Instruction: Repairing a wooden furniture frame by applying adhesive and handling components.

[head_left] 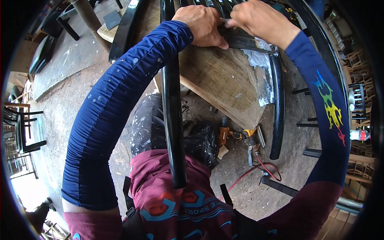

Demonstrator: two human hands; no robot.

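Observation:
At the top middle, my left hand [202, 26] is curled over black glossy chair-frame pieces, its thumb on a dark flat crossbar [248, 45]; what its fingers hold is hidden. My right hand [256, 24] is closed at the upper right round a small thin item, too blurred to name, beside my left fingers. Under them lies a worn wooden board [216, 90] with crumpled white sheeting [265, 86] at its right edge. A long black curved leg [172, 120] runs down toward my lap, and another black leg [278, 120] hangs at the right of the board.
An orange power drill [224, 134], another tool [251, 138] and a red hose [276, 172] lie on the floor below the board. Black metal chair frames [24, 116] stand at the left. A grey post [88, 18] rises at the upper left; a plastic bottle [360, 135] is at the right.

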